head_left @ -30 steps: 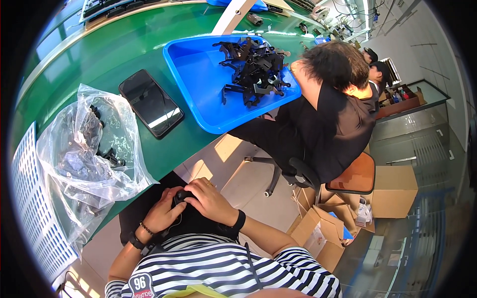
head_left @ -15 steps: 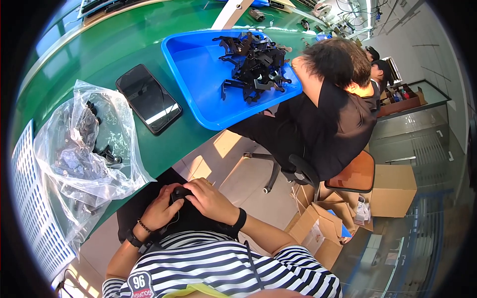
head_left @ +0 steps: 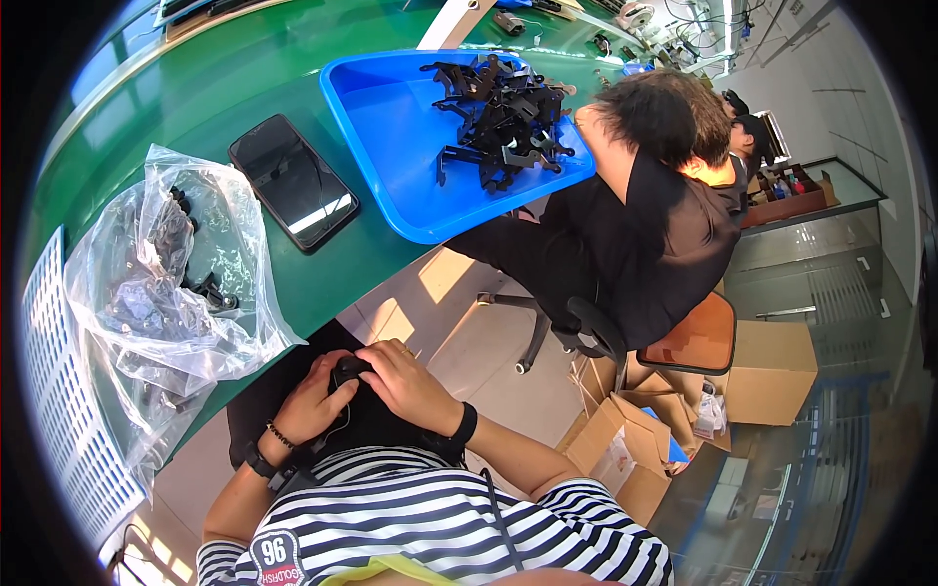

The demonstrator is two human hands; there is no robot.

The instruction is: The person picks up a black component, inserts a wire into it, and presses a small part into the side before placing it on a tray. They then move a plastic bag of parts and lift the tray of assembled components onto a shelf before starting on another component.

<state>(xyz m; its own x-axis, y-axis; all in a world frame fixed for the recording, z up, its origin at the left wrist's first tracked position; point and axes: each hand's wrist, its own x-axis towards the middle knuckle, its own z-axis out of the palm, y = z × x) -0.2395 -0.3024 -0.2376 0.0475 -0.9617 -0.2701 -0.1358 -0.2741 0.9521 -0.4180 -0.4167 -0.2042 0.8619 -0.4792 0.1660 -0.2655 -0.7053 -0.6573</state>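
Observation:
Over my lap, my left hand (head_left: 315, 398) is closed around a small black rounded part (head_left: 349, 369) whose exact kind I cannot make out. Bent over the same part from the other side, my right hand (head_left: 403, 389) presses its thumb and fingers against it. A thin pale wire hangs below the fingers. Beyond my hands, on the green table (head_left: 311, 301), a clear plastic bag (head_left: 239, 342) holds several small black parts. To its right lies a black phone (head_left: 293, 181). A blue tray (head_left: 391, 146) carries a heap of black metal brackets (head_left: 503, 122).
A white perforated panel (head_left: 68, 391) stands along the left edge. A co-worker in black (head_left: 664, 234) sits right of the tray, on a chair with an orange seat (head_left: 692, 337). Cardboard boxes (head_left: 772, 371) stand on the floor at the right.
Both hands stay together on the black part, with slight finger movement. The whole view has shifted a little, so the table and its things appear slightly higher.

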